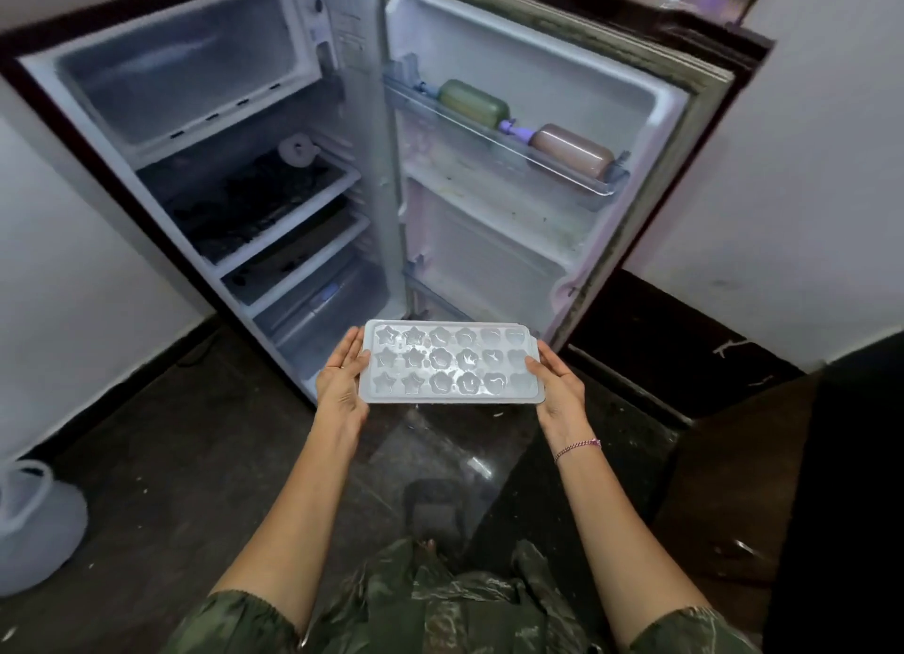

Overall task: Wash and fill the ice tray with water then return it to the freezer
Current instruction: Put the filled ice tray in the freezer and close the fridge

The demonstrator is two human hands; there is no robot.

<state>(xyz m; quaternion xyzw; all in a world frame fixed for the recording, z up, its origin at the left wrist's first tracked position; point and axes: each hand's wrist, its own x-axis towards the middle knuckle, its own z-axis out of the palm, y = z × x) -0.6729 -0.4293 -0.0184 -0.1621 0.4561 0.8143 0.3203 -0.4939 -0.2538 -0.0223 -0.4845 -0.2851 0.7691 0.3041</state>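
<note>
A white plastic ice tray (450, 362) with star, flower and heart moulds is held level in front of the open fridge, low down. Water glints in its moulds. My left hand (342, 377) grips its left short edge and my right hand (557, 384) grips its right short edge. The freezer compartment (191, 66) is at the top left of the fridge, its flap open, and looks empty inside.
The fridge door (538, 164) stands open to the right, with a green bottle (472, 103) and a brown bottle (572, 150) lying on its shelf. Dark shelves (254, 198) sit below the freezer. A white plastic jug (34, 526) stands on the dark floor at left.
</note>
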